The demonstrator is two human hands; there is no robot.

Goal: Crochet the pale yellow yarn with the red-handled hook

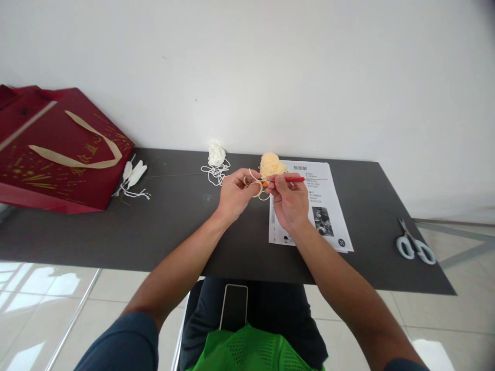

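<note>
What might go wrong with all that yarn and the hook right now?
1. The pale orange yarn ball sits loose on the dark grey table behind the hands; a tug might roll it away.
2. Loops of yarn hang around the left hand and could tangle.
3. The right hand pinches the thin red-handled crochet hook; it may slip from the grip and drop a stitch.

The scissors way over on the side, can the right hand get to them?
Probably yes. The scissors lie in the open on the dark table, nothing between. But the right hand is busy holding a red crochet hook, so it would need a long sideways stretch.
</note>
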